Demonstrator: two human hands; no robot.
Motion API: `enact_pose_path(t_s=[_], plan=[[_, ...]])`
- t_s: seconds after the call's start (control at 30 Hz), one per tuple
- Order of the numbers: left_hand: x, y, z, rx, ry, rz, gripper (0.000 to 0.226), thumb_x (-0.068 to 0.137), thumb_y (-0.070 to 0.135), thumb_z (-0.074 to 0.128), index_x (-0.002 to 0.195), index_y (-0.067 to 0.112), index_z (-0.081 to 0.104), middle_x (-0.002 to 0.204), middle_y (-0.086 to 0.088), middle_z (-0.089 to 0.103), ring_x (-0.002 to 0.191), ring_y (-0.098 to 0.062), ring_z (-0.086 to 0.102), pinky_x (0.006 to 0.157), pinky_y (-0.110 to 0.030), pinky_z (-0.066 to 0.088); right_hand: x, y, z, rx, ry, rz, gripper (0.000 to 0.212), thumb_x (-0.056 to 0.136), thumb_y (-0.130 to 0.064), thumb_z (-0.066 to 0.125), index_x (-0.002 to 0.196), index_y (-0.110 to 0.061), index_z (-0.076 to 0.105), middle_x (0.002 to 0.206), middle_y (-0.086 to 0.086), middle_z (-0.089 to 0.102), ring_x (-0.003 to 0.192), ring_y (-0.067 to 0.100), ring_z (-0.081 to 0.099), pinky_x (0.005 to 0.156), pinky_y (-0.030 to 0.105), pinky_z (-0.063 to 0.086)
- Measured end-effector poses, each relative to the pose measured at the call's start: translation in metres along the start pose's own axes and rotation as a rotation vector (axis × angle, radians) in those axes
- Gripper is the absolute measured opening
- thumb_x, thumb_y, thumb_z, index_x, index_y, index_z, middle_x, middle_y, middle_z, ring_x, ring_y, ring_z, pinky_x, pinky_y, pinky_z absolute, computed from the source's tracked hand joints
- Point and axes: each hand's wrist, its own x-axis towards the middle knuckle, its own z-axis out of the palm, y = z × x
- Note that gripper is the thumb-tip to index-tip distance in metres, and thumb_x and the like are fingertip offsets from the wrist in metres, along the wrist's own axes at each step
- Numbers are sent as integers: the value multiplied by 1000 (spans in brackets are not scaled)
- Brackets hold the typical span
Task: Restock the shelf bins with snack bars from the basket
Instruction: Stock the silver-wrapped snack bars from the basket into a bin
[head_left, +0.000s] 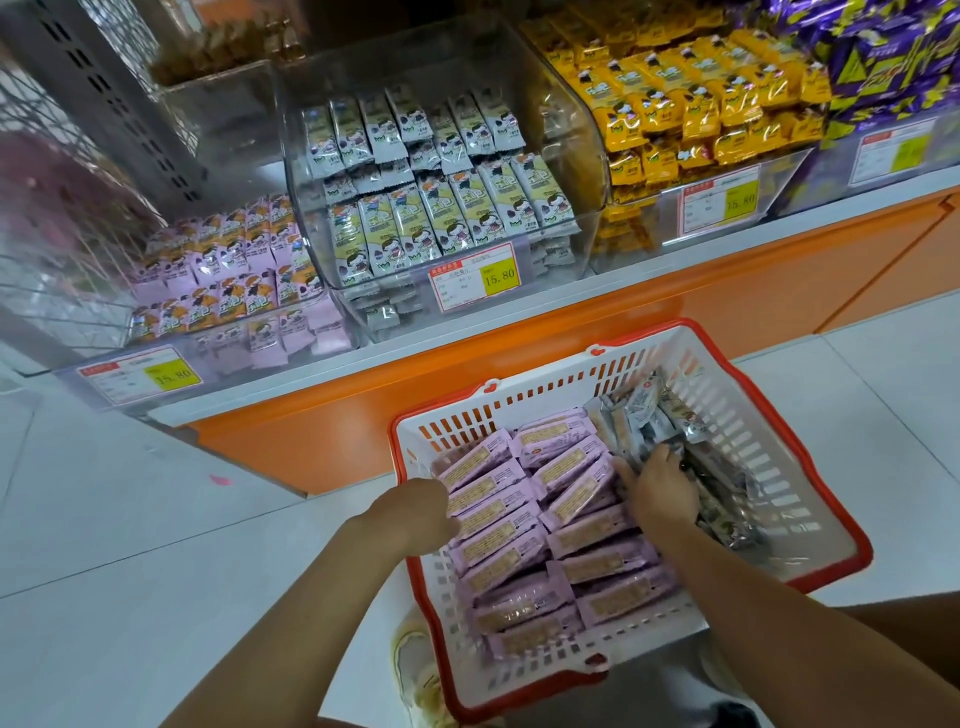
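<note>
Lilac foil bars in the basket look light and slippery, I'd squeeze a stack by its ends; left hand at the rim, right hand among silver packs, grips hidden tbh.

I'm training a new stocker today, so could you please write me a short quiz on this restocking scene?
1. True or false: the basket holds only lilac bars.
2. Which bars does the right hand reach into? A. lilac ones B. silver bars C. yellow ones
3. Fill in: the price tag on the middle bin reads ____.
Key: 1 false, silver bars lie there too; 2 B; 3 15.80.
</note>
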Motion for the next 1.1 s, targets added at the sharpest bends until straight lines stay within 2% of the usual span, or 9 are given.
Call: enact_pose_path(t_s=[0.07, 0.17, 0.3, 0.53, 0.67, 0.73, 0.87, 0.97, 1.1], plan=[[-2, 0, -1, -7, -11, -1, 25, 96, 30, 48, 104, 12, 61, 106, -7, 63, 96, -20, 60, 80, -28, 48, 3, 1, 0, -39, -3, -31, 61, 97, -54, 38, 126, -1, 38, 109, 15, 62, 82, 29, 65, 53, 32, 44], [-6, 3, -3, -15, -32, 9, 20, 96, 30, 48, 93, 13, 58, 100, -9, 61, 93, -21, 59, 73, -26, 44, 6, 6, -4, -25, 5, -58, 50, 99, -47, 42, 121, -2, 42, 104, 16, 63, 78, 31, 64, 45, 28, 34], [-11, 11, -8, -35, -38, 37, 19, 97, 30, 48, 90, 14, 57, 91, -13, 58, 80, -18, 53, 67, -24, 39, 8, 11, -7, 100, -2, -18, 43, 98, -42, 48, 112, -1, 44, 97, 18, 64, 76, 34, 63, 50, 31, 37], [-20, 13, -9, -56, -51, 11, 29, 97, 30, 49, 102, 4, 62, 86, -16, 56, 73, -16, 48, 60, -22, 37, 15, 7, -15, -14, -31, -68, 54, 98, -50, 42, 127, -4, 49, 102, 13, 67, 84, 28, 64, 55, 30, 44], [-23, 17, -12, -108, -43, -3, 30, 97, 28, 49, 72, 12, 51, 70, -7, 48, 64, -15, 46, 54, -22, 35, 5, 3, -38, 4, 21, -118, 43, 97, -47, 47, 102, -5, 54, 78, 8, 62, 64, 23, 58, 49, 29, 42], [-20, 21, -15, -224, -20, 3, 33, 95, 28, 51, 67, 11, 50, 77, -14, 51, 56, -13, 45, 59, -26, 43, -6, -1, -52, 71, 43, -177, 38, 97, -45, 50, 89, -8, 51, 67, 5, 52, 53, 18, 48, 44, 28, 32], [-16, 35, -23, -730, -5, -33, 26, 92, 33, 58, 88, 8, 62, 89, -8, 66, 76, -19, 65, 72, -27, 53, -46, -24, -80, 129, 90, -470, 32, 97, -40, 51, 81, -13, 45, 59, -4, 35, 49, 10, 36, 48, 26, 26], [-23, 49, -30, -1157, -69, -118, 50, 89, 43, 61, 112, -1, 59, 105, -17, 69, 81, -20, 70, 69, -25, 58, -83, -51, -97, 106, 332, -785, 33, 90, -40, 48, 80, -11, 57, 61, -2, 47, 50, 15, 48, 45, 21, 22], [-28, 55, -38, -1412, -19, -173, 52, 83, 47, 66, 109, 1, 61, 101, -19, 69, 90, -30, 68, 81, -37, 57, -113, -76, -112, 144, 561, -1114, 37, 83, -48, 52, 78, -14, 66, 66, -3, 56, 53, 14, 51, 47, 22, 38]])
